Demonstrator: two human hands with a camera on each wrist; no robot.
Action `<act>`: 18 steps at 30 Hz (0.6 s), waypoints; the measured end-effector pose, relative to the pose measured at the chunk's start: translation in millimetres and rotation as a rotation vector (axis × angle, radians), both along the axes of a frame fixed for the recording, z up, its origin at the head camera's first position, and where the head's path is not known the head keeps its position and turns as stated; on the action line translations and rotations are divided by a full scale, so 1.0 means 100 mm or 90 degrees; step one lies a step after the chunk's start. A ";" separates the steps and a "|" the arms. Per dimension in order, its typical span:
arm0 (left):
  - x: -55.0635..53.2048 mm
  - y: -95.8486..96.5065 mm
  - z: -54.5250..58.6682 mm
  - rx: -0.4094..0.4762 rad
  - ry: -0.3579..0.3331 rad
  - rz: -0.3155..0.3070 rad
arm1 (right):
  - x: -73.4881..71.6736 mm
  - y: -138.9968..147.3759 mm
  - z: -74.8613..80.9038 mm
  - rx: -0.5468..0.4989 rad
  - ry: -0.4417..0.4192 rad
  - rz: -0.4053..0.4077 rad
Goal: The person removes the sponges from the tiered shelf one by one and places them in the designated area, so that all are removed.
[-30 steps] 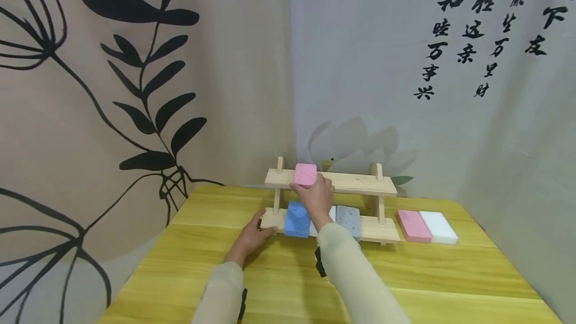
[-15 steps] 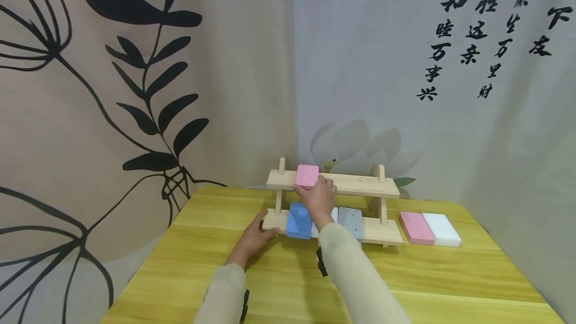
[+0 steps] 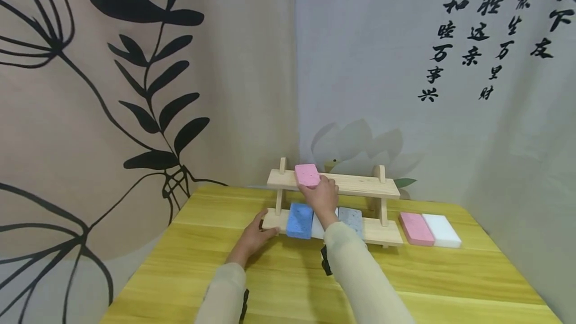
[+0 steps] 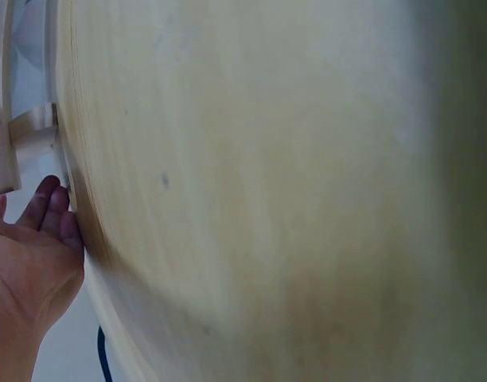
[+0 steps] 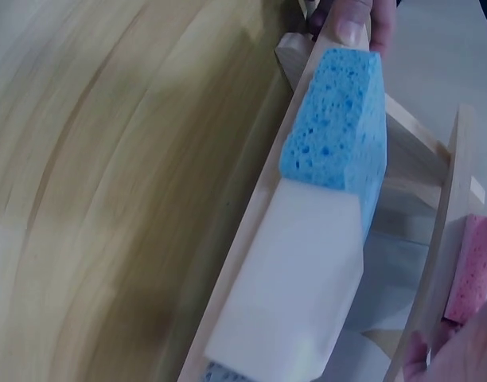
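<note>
Head view shows pink sponge (image 3: 308, 175) just ahead of the nearer right hand (image 3: 323, 198), pinched at upper shelf (image 3: 355, 184), long axis unclear; left hand (image 3: 252, 240), part-curled, grips lower shelf (image 3: 377, 232).

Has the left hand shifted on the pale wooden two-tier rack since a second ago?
No: in the head view, the left hand stays at the left end of the rack's lower shelf.

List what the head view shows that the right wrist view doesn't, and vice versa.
Only head: wall calligraphy, flat pink sponge and flat white sponge on the table right of the rack.

Only right wrist: nearly the whole face of the rack's white sponge, partly hidden in the head view.

Both: rack, table, left hand, right hand, blue sponge and upper pink sponge.
</note>
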State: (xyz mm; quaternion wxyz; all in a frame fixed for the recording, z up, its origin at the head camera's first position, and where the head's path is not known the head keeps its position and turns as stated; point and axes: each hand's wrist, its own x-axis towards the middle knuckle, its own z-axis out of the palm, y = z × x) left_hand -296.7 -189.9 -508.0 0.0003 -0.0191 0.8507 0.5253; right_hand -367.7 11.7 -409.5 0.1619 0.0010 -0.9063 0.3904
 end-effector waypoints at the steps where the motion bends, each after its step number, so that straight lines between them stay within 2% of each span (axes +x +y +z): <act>1: 0.00 0.00 0.00 0.001 -0.001 0.000 | 0.00 0.02 0.00 -0.006 0.000 0.007; 8: 0.00 -0.02 -0.03 -0.001 0.004 -0.001 | -0.01 0.15 -0.02 -0.037 0.001 0.051; 18: -0.04 0.00 -0.04 -0.005 0.006 -0.011 | 0.07 0.39 -0.04 -0.087 0.002 0.074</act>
